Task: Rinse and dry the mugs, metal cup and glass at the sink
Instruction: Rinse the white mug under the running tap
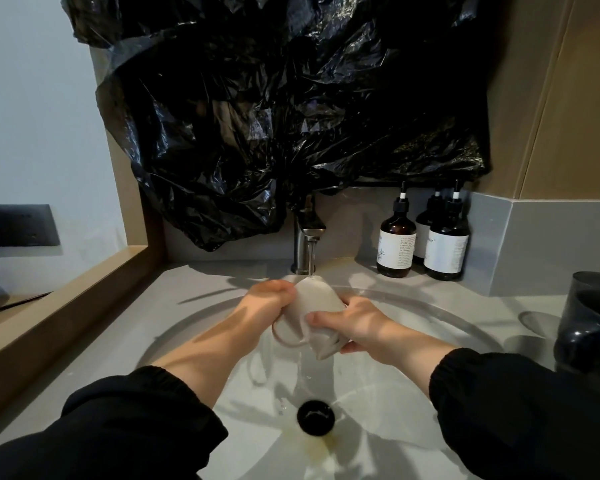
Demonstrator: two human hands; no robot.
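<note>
Black plastic (274, 116) overhangs the tap (305, 237) above the mug (314, 299), 3 bottles (397, 244) beside.

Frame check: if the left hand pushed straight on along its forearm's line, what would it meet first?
The left hand grips the beige mug, which lies directly ahead; the right hand holds it too. Beyond it, probably the faucet, though depth is unclear.

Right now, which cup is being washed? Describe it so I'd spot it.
Find the round white sink and the steel tap running above it. Under the stream, the left hand and right hand grip a tilted, pale speckled mug; the dark mug on the right counter is untouched.
</note>
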